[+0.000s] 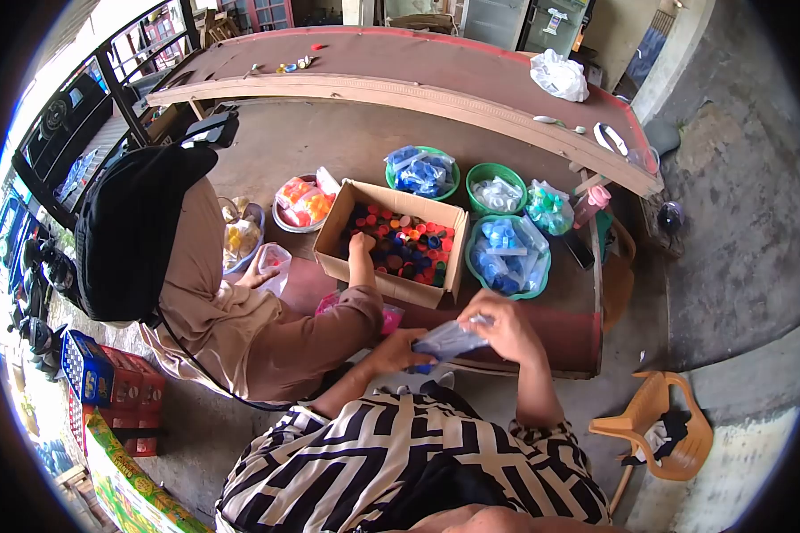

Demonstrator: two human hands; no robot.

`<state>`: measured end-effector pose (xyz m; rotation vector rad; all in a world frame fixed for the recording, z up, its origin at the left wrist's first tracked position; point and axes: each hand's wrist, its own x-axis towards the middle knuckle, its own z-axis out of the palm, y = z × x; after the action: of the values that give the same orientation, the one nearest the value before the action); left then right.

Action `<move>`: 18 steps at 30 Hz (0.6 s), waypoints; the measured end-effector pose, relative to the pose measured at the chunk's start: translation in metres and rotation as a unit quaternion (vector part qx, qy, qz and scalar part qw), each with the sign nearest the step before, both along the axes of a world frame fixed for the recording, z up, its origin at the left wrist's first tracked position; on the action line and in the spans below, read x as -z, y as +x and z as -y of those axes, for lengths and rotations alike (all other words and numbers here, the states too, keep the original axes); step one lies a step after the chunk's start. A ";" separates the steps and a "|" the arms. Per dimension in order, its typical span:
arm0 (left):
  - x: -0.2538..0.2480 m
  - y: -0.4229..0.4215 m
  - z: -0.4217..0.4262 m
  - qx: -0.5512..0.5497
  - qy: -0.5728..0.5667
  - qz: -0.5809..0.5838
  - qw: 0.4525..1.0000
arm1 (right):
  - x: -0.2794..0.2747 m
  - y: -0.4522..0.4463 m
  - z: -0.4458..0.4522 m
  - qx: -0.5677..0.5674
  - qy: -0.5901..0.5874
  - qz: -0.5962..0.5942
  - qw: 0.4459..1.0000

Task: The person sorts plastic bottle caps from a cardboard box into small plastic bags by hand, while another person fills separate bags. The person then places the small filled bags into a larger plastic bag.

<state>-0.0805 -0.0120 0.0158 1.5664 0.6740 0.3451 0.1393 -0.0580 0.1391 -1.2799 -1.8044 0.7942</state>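
Note:
A clear plastic bag with something blue at its lower end is stretched between my two hands, above the near edge of the low table. My left hand is closed around the bag's lower left end. At the upper right end, my right hand pinches the plastic between fingers and thumb. Just beyond stands an open cardboard box holding many red, black, blue and orange bottle caps. A turquoise basin of bagged blue caps is the nearest container to my right hand.
At left, a co-worker in brown reaches into the box and holds a small bag. Green basins, a white bowl, a phone and a pink bottle are around. A small orange chair stands at right.

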 end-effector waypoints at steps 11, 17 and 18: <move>0.014 0.049 -0.053 -0.105 0.121 -0.029 0.987 | -0.001 0.098 -0.040 0.113 0.028 -0.153 0.981; 0.026 0.094 -0.038 -0.104 0.088 0.054 0.989 | 0.110 0.103 -0.026 0.012 -0.194 -0.287 0.938; 0.023 0.099 -0.035 -0.098 0.067 0.036 0.992 | 0.102 0.093 -0.022 0.042 -0.160 -0.283 0.945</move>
<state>0.0186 0.0226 -0.0073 1.6105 0.7629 0.6018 0.2328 -0.0357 0.0372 -1.1561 -1.1844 1.2927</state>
